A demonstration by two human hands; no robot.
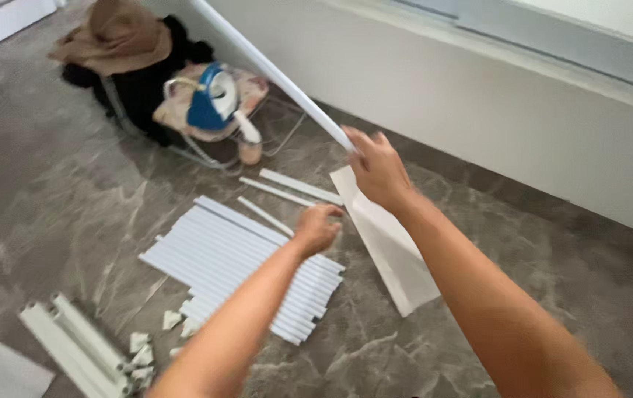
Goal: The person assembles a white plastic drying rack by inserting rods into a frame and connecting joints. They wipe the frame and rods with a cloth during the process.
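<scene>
— So, where does the person's right hand (379,171) sit?

— Up at the lower end of a long white rail (280,77), fingers closed round it. The rail's long axis runs from that hand up and to the left, toward the white wall (478,110), so nearly all of its length lies beyond the hand.

— And the left hand (316,228)?

— Lower and nearer the person, curled into a loose fist just above a row of white slats (239,265) lying side by side on the marble-patterned floor (51,199). Whether it grips anything, the view does not show.

— Which hand is nearer the rail?

— The right one, which holds it; the left is a little below and to its left, apart from the rail.

— Anything else about?

— A flat white panel (394,250) on the floor under the right forearm, three loose slats (294,188) just beyond the row, a bundle of white channel pieces (73,343) at lower left with small white brackets (140,350) beside it, and farther off a blue-and-white iron (213,99) on a small padded board, next to dark clothes (140,81).
</scene>
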